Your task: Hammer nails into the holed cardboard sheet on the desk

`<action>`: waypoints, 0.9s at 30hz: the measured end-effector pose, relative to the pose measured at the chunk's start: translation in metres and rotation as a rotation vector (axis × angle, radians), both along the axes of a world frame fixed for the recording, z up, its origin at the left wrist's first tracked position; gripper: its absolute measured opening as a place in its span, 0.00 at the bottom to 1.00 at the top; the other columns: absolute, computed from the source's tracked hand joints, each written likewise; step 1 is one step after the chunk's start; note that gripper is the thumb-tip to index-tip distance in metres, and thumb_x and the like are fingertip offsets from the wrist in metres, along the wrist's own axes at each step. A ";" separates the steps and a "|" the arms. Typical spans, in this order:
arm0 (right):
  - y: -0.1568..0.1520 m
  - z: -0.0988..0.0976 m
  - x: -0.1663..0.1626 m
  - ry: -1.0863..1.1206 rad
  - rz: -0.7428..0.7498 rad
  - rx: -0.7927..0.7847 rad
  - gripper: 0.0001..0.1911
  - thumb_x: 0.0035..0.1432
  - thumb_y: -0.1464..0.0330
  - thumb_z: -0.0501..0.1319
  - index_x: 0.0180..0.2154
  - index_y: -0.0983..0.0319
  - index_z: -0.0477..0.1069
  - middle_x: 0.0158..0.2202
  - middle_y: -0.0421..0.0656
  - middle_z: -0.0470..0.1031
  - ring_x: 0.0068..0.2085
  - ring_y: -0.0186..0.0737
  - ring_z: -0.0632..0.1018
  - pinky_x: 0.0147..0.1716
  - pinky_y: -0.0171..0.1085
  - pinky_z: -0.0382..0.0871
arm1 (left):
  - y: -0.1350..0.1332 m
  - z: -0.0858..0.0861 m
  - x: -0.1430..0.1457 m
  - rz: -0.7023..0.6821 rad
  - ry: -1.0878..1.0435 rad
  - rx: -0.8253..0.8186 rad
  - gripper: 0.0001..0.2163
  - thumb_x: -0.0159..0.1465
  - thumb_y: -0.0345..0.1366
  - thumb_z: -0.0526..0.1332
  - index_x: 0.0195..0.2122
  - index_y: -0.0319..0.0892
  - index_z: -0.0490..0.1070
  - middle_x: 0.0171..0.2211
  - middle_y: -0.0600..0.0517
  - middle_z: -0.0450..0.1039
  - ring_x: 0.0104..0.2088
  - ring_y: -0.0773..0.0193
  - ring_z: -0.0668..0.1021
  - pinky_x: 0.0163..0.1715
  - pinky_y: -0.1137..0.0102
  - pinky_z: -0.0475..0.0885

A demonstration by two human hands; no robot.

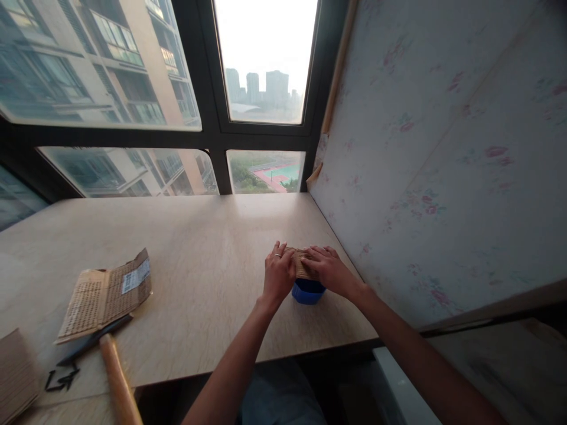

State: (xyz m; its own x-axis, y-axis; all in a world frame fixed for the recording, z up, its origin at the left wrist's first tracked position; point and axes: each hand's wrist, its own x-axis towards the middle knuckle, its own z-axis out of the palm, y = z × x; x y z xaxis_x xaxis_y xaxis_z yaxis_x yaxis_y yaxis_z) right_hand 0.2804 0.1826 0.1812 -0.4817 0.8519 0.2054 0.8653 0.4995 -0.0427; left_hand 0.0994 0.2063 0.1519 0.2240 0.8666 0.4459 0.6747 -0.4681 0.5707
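Observation:
A piece of brown corrugated cardboard [303, 267] is gripped between my two hands above a small blue container [306, 293], covering the container's far side. My left hand [280, 270], with a ring on one finger, has its fingers bent over the cardboard's left edge. On the right part of the same piece lie the fingers of my right hand [326, 267], curled over its top; the thumbs are partly hidden. The blue container stands on the pale marble-look ledge [212, 265], its near rim and front wall showing below the cardboard.
Left on the ledge lies a folded cardboard piece [100, 298] with a white label. Near it are a dark-bladed tool [95, 341], a wooden handle [119, 378], black hooked metal bits [62, 379] and another cardboard piece [16, 378]. A flower-papered wall [425, 165] bounds the right; windows stand behind.

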 end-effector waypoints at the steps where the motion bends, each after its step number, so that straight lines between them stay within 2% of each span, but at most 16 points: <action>1: 0.001 -0.002 0.001 -0.004 -0.003 -0.003 0.23 0.59 0.79 0.55 0.53 0.57 0.74 0.62 0.50 0.67 0.63 0.52 0.64 0.61 0.55 0.51 | 0.000 -0.002 -0.001 0.015 -0.007 -0.003 0.14 0.66 0.29 0.54 0.49 0.44 0.74 0.59 0.42 0.68 0.65 0.51 0.62 0.60 0.51 0.62; 5: 0.005 -0.007 0.005 -0.011 -0.010 -0.006 0.24 0.58 0.79 0.56 0.53 0.57 0.74 0.64 0.50 0.64 0.65 0.54 0.62 0.60 0.56 0.53 | 0.000 -0.006 -0.004 0.036 -0.034 0.007 0.12 0.66 0.31 0.54 0.47 0.41 0.74 0.58 0.41 0.68 0.64 0.50 0.64 0.60 0.52 0.63; 11: 0.008 -0.003 0.004 0.013 -0.029 -0.040 0.22 0.57 0.77 0.60 0.52 0.56 0.76 0.68 0.50 0.56 0.67 0.57 0.57 0.62 0.59 0.52 | -0.003 0.003 -0.003 -0.004 -0.064 0.049 0.13 0.66 0.30 0.54 0.48 0.42 0.73 0.59 0.41 0.68 0.65 0.50 0.63 0.60 0.52 0.62; 17: 0.010 0.000 0.006 0.025 -0.027 -0.088 0.22 0.57 0.76 0.61 0.53 0.55 0.75 0.69 0.51 0.54 0.67 0.59 0.57 0.61 0.60 0.54 | -0.004 0.005 -0.003 -0.013 -0.096 0.023 0.13 0.66 0.32 0.54 0.49 0.42 0.73 0.58 0.40 0.67 0.63 0.51 0.65 0.61 0.53 0.63; 20: 0.010 0.001 0.005 -0.002 -0.034 -0.114 0.23 0.58 0.75 0.61 0.54 0.55 0.74 0.68 0.52 0.56 0.67 0.58 0.58 0.61 0.59 0.53 | -0.005 0.006 -0.006 -0.055 -0.121 0.026 0.17 0.66 0.32 0.54 0.55 0.41 0.68 0.59 0.40 0.66 0.63 0.53 0.66 0.61 0.56 0.63; 23: 0.010 0.002 0.005 -0.024 -0.036 -0.121 0.23 0.59 0.75 0.60 0.55 0.56 0.74 0.67 0.52 0.58 0.66 0.57 0.61 0.62 0.59 0.52 | -0.007 0.008 -0.007 -0.110 -0.168 0.038 0.23 0.66 0.33 0.54 0.62 0.40 0.60 0.60 0.40 0.65 0.63 0.55 0.66 0.62 0.57 0.63; 27: 0.010 0.004 0.004 -0.044 -0.031 -0.123 0.23 0.59 0.76 0.58 0.55 0.56 0.74 0.66 0.52 0.60 0.65 0.55 0.62 0.62 0.59 0.51 | -0.007 0.008 -0.007 -0.109 -0.251 -0.017 0.27 0.64 0.35 0.57 0.64 0.40 0.56 0.61 0.38 0.63 0.61 0.53 0.67 0.59 0.55 0.66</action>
